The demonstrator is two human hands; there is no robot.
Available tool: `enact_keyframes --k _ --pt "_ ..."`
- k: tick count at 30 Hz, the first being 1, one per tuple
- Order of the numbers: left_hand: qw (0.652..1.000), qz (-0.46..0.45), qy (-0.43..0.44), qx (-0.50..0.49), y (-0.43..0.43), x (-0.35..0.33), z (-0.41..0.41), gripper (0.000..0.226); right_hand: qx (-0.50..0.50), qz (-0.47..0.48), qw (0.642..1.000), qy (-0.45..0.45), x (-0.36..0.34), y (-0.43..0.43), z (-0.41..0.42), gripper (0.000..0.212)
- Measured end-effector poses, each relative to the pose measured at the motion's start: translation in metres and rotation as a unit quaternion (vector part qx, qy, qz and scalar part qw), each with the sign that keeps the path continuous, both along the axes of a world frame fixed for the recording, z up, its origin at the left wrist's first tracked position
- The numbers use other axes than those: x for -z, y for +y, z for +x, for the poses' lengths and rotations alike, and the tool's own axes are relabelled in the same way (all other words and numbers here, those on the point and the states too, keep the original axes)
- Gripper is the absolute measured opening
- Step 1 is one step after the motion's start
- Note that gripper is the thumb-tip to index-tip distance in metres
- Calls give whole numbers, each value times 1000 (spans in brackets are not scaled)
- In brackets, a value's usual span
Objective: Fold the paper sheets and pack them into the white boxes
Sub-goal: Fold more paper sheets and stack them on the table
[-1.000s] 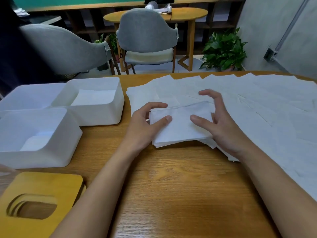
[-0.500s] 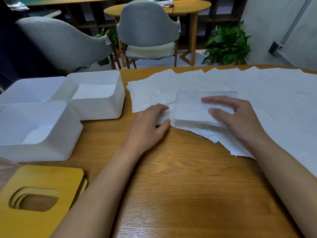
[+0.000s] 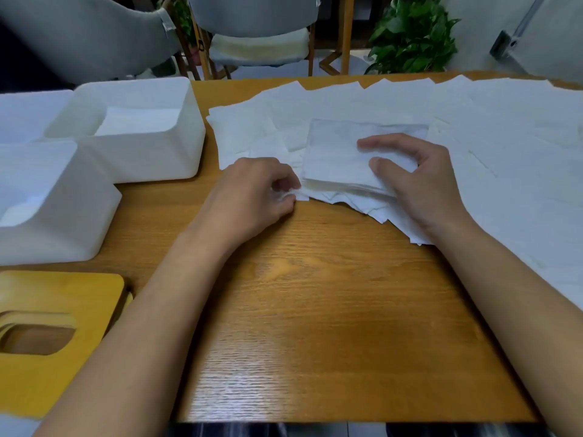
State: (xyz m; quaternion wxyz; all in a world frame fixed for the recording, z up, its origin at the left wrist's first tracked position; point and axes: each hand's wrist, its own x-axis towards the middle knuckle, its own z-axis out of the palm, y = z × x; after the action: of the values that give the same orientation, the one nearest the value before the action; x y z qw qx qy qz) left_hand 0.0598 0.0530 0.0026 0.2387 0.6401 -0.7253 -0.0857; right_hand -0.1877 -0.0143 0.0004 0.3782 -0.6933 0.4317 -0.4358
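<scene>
A stack of folded white paper (image 3: 334, 156) lies on several loose paper sheets (image 3: 504, 146) spread over the wooden table (image 3: 315, 294). My right hand (image 3: 419, 184) rests on the stack's right side, with thumb and fingers curved over its front right corner. My left hand (image 3: 255, 190) pinches the corner of a loose sheet (image 3: 246, 137) at the stack's lower left. Two open white boxes stand at the left: the far box (image 3: 186, 146) and the near box (image 3: 79, 222) each hold folded paper.
A third white box or lid (image 3: 28, 111) sits at the far left. Yellow wooden lids with an oval slot (image 3: 63, 326) lie at the front left. Grey chairs (image 3: 252, 14) and a green plant (image 3: 413, 36) stand beyond the table's far edge.
The folded stack was set down on the loose sheets and shifted right. My left hand left the stack and now pinches a sheet corner. My right hand stays on the stack.
</scene>
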Motion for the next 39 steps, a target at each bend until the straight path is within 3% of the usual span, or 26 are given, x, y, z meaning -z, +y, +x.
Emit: enact_keyframes --k 6,9,13,17,21,27,32,39 --pt "1000 -24 -20 2 4 -8 -4 24 -3 -7 1000 21 2 -1 1 32" --pt "994 -62 84 32 8 -13 -8 18 -15 -11 1000 22 2 0 2 31" --pt "973 -34 217 72 14 -23 -14 22 -66 -27 997 23 0 4 2 35" --pt "962 -36 258 76 13 -21 -19 32 -131 -48 987 74 0 8 5 43" --pt "955 -25 289 61 11 -15 -23 45 -148 -27 984 91 3 13 6 38" --pt "948 11 315 34 11 -20 -20 54 -47 8 999 2 1 9 11 7" --pt "934 4 358 -5 8 -24 -6 47 -41 57 996 -56 -3 5 5 7" --pt "939 -21 342 1 9 -22 -11 43 -152 46 987 8 -5 14 11 42"
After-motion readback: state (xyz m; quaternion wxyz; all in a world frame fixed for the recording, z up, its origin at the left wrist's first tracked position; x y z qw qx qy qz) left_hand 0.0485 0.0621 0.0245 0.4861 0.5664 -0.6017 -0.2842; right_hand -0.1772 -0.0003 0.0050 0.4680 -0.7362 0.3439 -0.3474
